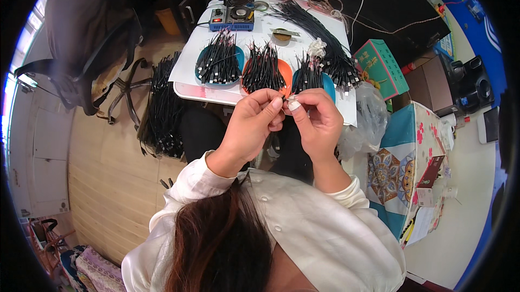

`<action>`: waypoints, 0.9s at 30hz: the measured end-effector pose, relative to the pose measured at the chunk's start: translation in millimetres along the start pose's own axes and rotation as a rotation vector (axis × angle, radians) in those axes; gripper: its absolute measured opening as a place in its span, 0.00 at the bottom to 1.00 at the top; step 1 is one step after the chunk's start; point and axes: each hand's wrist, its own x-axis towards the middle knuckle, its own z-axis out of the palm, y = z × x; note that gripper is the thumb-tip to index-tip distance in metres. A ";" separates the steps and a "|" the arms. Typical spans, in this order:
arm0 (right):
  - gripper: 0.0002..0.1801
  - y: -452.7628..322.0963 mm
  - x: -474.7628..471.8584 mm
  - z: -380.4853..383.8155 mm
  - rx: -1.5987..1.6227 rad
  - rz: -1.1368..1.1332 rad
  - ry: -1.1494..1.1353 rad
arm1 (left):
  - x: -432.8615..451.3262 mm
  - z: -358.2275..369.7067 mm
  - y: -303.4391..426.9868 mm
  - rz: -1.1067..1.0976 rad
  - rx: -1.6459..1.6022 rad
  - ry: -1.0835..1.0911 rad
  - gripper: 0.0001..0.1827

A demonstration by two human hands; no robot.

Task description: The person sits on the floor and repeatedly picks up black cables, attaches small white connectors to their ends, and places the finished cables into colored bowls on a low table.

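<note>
My left hand (258, 119) pinches a thin black cable end (285, 97) between thumb and forefinger. From the other side, my right hand (319, 123) closes its fingertips on the same end, and white wrapping (293, 104) covers its thumb tip. Most of the cable is hidden by my fingers. Just beyond stand a blue tray (243, 54), an orange tray (287, 71) and a second blue tray (329, 87). Each bears a bundle of short black cables with USB plugs at the near end and bare reddish wire ends at the far end.
A small solder pot (231, 19) with a lit red switch stands at the back left. Behind the trays sits a round tin (281, 37) with a metal tool across it. Long black cables (313, 24) lie at right, near a plastic bag (363, 119). More cables (164, 109) fill a box at left.
</note>
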 end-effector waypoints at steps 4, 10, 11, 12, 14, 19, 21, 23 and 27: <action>0.08 2.7 4.2 -4.3 0.475 0.298 -0.076 | -3.4 -2.0 5.7 -0.109 -0.017 -0.074 0.06; 0.07 2.1 8.4 -10.9 0.496 0.376 -0.158 | -4.8 -7.2 11.0 -0.198 -0.047 -0.128 0.06; 0.07 2.5 7.9 -10.9 0.516 0.382 -0.158 | -4.8 -7.6 10.4 -0.209 -0.052 -0.130 0.06; 0.07 3.3 7.1 -10.3 0.535 0.384 -0.151 | -4.7 -8.3 9.9 -0.216 -0.061 -0.129 0.06; 0.07 5.1 4.4 -8.1 0.606 0.403 -0.117 | -4.4 -9.3 8.0 -0.222 -0.089 -0.135 0.06; 0.06 6.0 -4.1 1.4 0.751 0.423 0.006 | -3.5 -9.3 -1.0 -0.163 -0.246 -0.217 0.07; 0.05 5.1 -5.1 4.0 0.746 0.392 0.002 | -2.8 -9.2 -2.7 -0.155 -0.288 -0.250 0.08; 0.05 4.3 -4.1 4.3 0.691 0.337 0.002 | -2.7 -9.1 -3.1 -0.160 -0.319 -0.268 0.08; 0.04 4.7 0.5 -1.7 0.317 0.011 -0.067 | -4.0 -10.9 -0.9 -0.194 -0.316 -0.234 0.07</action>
